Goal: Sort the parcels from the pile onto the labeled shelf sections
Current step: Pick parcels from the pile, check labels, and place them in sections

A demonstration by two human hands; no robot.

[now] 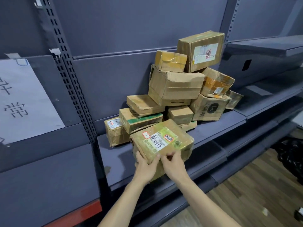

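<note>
both hands [161,167] perhaps hiding parcel's [161,141] underside

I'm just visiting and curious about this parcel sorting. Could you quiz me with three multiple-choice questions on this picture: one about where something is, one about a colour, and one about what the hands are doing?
1. Where does the white paper sign with handwritten characters hang?
A. On the shelf section left of the pile
B. On the floor
C. On top of the pile

2. What colour is the stripe on the carton just behind the held parcel?
A. Blue
B. Green
C. Purple

3. What are the two hands doing?
A. Both hang idle
B. One points at the sign
C. Both hold the taped parcel at its near edge

Answers:
1 A, the sheet is fixed to the left section's back panel.
2 B, a green band runs along its front edge.
3 C, the left hand and right hand grip the parcel.
</note>
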